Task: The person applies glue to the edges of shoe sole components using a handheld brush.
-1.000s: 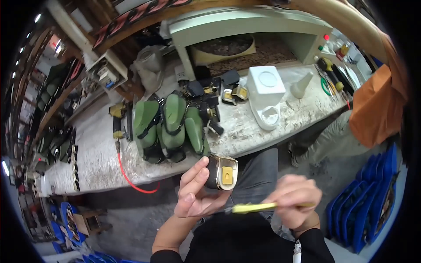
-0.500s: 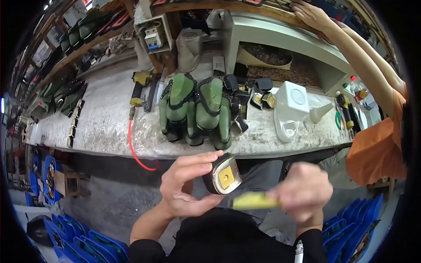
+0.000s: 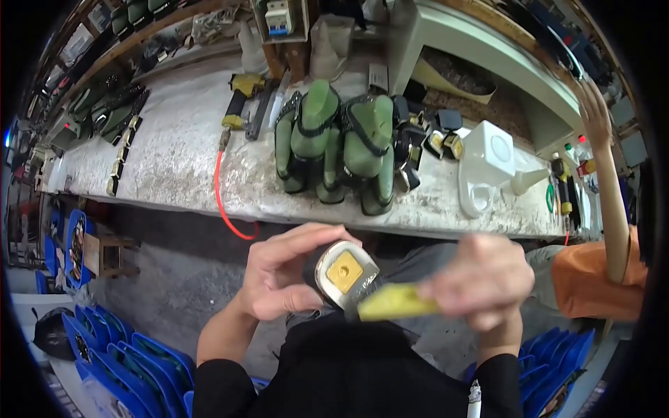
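Note:
My left hand (image 3: 282,272) is closed round the side of a black shoe heel (image 3: 324,282). The heel's hollow top faces me, with a pale rim and a yellow block with a round hole set inside. My right hand (image 3: 481,279), smeared by motion, grips a flat yellow tool (image 3: 397,302). That tool's front end overlaps the heel's lower right edge in this view; its exact kind is lost in the blur. Beyond my hands, green shoe lasts (image 3: 317,122) with black straps stand grouped on the workbench (image 3: 174,167).
More heels (image 3: 453,146) lie right of the lasts, near a white plastic dispenser (image 3: 488,157). A yellow-black air tool (image 3: 237,104) with a red hose (image 3: 218,184) lies left. Blue bins (image 3: 164,359) stand low on both sides. At right, another person's arm (image 3: 613,188) reaches up.
The heel has turned its hollow side more towards me and shifted left. The yellow tool has come across to its edge. The view has shifted, and the other person's arm has come lower.

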`<state>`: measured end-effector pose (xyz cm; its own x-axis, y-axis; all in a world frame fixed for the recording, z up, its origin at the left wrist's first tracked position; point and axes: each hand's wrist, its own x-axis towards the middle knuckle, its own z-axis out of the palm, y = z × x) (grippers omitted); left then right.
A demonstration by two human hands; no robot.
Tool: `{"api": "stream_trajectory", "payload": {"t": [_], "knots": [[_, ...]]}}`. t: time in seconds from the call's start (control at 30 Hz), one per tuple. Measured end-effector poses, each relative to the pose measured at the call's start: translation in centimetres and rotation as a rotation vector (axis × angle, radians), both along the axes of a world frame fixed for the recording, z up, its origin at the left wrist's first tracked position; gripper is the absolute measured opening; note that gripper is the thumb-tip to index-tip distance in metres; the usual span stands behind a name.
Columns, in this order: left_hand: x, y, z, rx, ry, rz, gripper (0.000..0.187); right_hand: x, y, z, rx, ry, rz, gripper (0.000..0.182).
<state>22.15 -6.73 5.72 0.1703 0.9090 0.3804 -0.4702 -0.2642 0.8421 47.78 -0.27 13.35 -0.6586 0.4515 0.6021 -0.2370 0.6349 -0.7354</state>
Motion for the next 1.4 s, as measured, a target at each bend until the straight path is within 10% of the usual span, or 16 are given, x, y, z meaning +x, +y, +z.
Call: {"api": "stream_trajectory", "payload": {"t": [0.67,1.07,1.23,1.4], "knots": [[-6.7,-0.2,0.1,-0.163,0.098,0.092,0.079,-1.7,2.9,0.6,0.094,-0.112,0.055,0.012],[-34.9,9.6,-10.1,-0.494,0.462,0.553,0.059,-4.2,3.1,-4.4,-0.248,0.117,-0.232,0.016],[-32.9,8.7,-14.9,-0.243,0.520,1.149,0.061,-4.8,3.6,-5.6,-0.317,0.144,-0.345,0.021],[-26.9,9.3,-13.3,-0.295,1.338,1.458,0.072,-4.5,5.5,-6.5,-0.361,0.157,-0.368,0.023]]}}
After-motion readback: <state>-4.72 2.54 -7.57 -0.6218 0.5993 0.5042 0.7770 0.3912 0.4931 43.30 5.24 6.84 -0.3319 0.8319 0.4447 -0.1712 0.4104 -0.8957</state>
